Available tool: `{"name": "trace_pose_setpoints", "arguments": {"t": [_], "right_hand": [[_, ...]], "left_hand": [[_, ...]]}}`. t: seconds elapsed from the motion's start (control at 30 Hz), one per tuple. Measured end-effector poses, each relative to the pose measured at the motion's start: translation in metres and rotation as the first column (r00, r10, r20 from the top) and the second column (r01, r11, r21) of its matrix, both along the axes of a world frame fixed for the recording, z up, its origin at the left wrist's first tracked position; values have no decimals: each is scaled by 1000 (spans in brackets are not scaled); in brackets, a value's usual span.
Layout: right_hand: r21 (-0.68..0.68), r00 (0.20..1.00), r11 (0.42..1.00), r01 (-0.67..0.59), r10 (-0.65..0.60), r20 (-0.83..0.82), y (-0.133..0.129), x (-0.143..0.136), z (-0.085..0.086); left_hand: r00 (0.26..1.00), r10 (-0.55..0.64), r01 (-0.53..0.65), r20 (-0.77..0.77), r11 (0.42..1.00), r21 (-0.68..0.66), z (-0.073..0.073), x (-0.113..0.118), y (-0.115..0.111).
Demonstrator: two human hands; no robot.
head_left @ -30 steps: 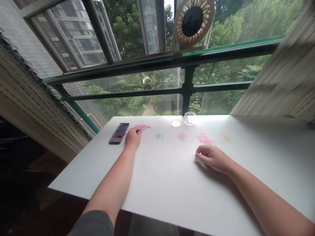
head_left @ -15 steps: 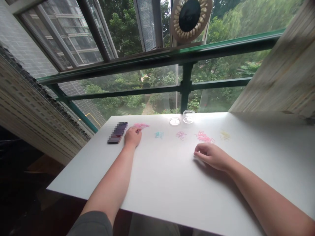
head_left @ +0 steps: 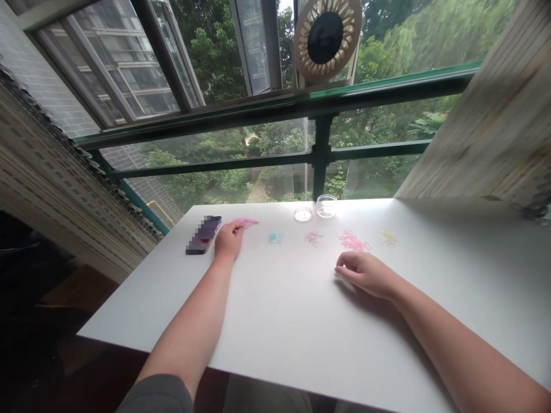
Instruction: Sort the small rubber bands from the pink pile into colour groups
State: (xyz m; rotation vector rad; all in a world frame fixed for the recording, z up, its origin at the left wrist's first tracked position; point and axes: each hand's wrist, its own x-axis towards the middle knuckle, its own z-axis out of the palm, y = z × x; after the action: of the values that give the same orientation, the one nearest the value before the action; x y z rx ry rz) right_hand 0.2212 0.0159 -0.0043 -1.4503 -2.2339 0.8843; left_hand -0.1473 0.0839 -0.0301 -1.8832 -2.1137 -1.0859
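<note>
On the white table (head_left: 275, 310), my left hand (head_left: 228, 240) has its fingers curled at the near edge of a pink pile (head_left: 245, 222); what they pinch, if anything, is too small to make out. My right hand (head_left: 365, 272) rests with curled fingers just in front of a pile of pink clip-like pieces (head_left: 353, 240). Whether its fingertips hold anything is hidden. Between the hands lie a small blue pile (head_left: 275, 237) and a small pinkish-purple pile (head_left: 314, 238). To the right is a pale yellow pile (head_left: 388, 237).
A phone (head_left: 204, 235) lies left of my left hand. At the table's back edge stand a clear round container (head_left: 326, 206) and a shallow clear lid (head_left: 303, 214). Behind are a green railing (head_left: 275, 109), a round fan (head_left: 327, 38) and curtains on both sides.
The camera view has shifted slightly, so the table and window appear in slightly different places. Both hands stay close to the same piles, with little visible change in pose.
</note>
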Motion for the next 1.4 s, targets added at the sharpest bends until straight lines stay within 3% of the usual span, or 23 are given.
{"name": "trace_pose_setpoints", "arguments": {"t": [0.23,0.8,1.17,1.4], "right_hand": [[2,1000,1000,0,0,0,0,0,0],[1,1000,1000,-6,6,11,0,1,0],[13,1000,1000,-12,12,26,0,1,-1],[12,999,1000,-13,13,34,0,0,0]], "left_hand": [[991,12,-12,136,1000,5,4,5,-5],[977,49,-53,206,999,14,3,1,-3],[911,-44,42,410,999,14,-3,3,1],[884,-73,72,462,997,21,-4,3,3]]}}
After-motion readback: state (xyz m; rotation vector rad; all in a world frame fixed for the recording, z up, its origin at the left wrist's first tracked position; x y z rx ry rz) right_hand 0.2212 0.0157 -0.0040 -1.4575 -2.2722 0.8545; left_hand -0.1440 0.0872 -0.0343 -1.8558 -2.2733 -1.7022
